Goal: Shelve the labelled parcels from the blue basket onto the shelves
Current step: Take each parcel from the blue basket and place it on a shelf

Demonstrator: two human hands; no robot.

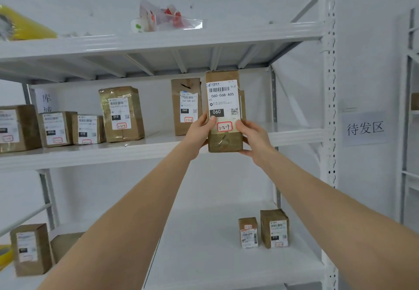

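A tall brown parcel (223, 99) with a white label reading 060-06B-A05 and a red-framed tag is held upright at the front edge of the middle shelf (294, 134). My left hand (200, 128) grips its left side, thumb on the label. My right hand (251, 140) grips its lower right side and bottom. Just left of it, a similar tall parcel (186, 106) stands on the same shelf. Further left on that shelf stands a row of several labelled parcels, including a taped one (122, 114). The blue basket is out of view.
The lower shelf (204, 244) carries two small parcels (264, 232) at the right and a boxed parcel (30, 249) at the left. The top shelf holds a plastic bag (167, 18) and a yellow roll (25, 25). A white upright post (330, 108) bounds the right side.
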